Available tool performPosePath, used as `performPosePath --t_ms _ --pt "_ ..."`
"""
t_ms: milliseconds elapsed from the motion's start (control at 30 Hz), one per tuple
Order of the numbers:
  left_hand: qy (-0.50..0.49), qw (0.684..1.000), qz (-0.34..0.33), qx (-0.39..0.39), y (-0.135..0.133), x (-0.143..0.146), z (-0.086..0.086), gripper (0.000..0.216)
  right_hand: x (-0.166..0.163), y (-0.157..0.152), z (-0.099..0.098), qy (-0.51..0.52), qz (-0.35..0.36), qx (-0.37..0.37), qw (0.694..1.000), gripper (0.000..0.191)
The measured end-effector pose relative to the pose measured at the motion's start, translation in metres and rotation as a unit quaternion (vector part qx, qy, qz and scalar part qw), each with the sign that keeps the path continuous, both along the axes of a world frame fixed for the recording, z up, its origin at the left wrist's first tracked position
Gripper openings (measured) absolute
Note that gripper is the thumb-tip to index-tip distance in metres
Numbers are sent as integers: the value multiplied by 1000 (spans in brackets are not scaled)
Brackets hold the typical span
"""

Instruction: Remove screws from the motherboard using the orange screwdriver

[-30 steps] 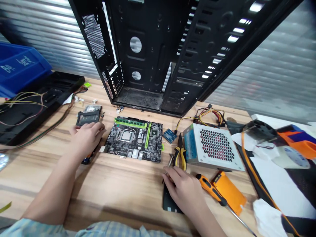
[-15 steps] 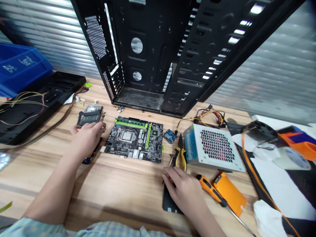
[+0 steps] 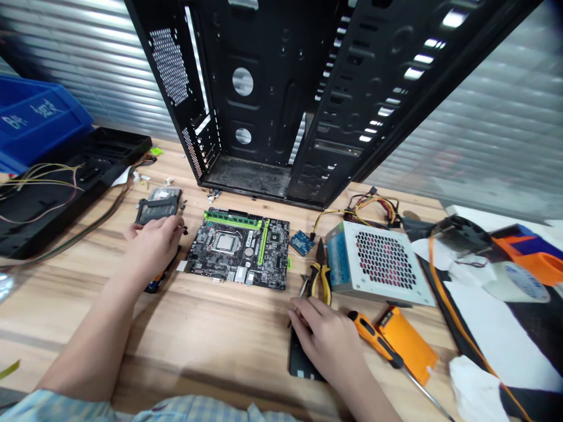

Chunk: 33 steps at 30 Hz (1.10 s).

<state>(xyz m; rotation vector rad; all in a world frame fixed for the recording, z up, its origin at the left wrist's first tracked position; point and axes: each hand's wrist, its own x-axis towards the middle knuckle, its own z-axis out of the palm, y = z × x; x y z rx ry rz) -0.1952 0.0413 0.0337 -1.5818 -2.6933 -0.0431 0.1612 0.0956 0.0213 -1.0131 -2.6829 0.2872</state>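
Note:
My left hand rests palm down on the wooden bench, just left of a black motherboard with green memory slots. Its fingers are curled over a dark tool with an orange tip, and a black drive lies just beyond the fingertips. My right hand lies flat on a black slab near the front edge, fingers stretched forward. Yellow-handled pliers sit just ahead of those fingers. An orange-handled screwdriver lies to their right.
An open black computer case stands upright at the back. A grey power supply with coloured cables sits right of the pliers, beside an orange case. A black panel with wires and a blue bin are at left.
My left hand's fingers have shifted slightly toward the black drive. The right hand has stayed in place on the black slab.

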Motion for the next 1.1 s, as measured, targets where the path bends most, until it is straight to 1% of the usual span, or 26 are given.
performPosePath --t_ms 1100 --pt "-17 1000 11 17 2 1 2 32 0 0 0 -3 1 -1 1000 26"
